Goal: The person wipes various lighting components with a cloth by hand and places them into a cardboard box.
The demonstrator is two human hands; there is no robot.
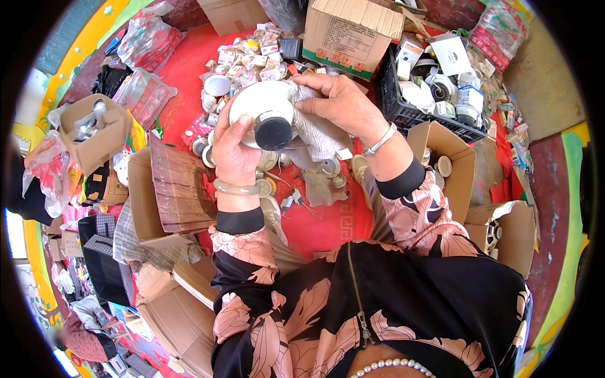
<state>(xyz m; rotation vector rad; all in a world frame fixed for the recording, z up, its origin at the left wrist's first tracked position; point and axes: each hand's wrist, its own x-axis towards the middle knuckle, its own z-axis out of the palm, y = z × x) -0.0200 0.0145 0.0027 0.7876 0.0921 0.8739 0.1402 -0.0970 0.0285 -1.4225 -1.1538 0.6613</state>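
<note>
My left hand [232, 151] is closed round the edge of a white round lamp fitting [257, 101], perhaps a downlight, with a black cylinder [273, 132] on the side toward me. A pale grey textured cloth [322, 135] hangs from my right hand [350, 107], whose thumb and fingers pinch it against the fitting's right side. Below them, small round fittings [331, 166] and scraps lie on the red floor covering [309, 230]. Just beyond my hands spreads a heap of small boxes and lamp parts [258, 60].
A black plastic crate [435, 120] of lamp parts stands at far right, beside a large carton [353, 31]. Open cardboard boxes [450, 148] flank me on the right, and another box [179, 189] on the left. Another person [88, 337] is at the lower left.
</note>
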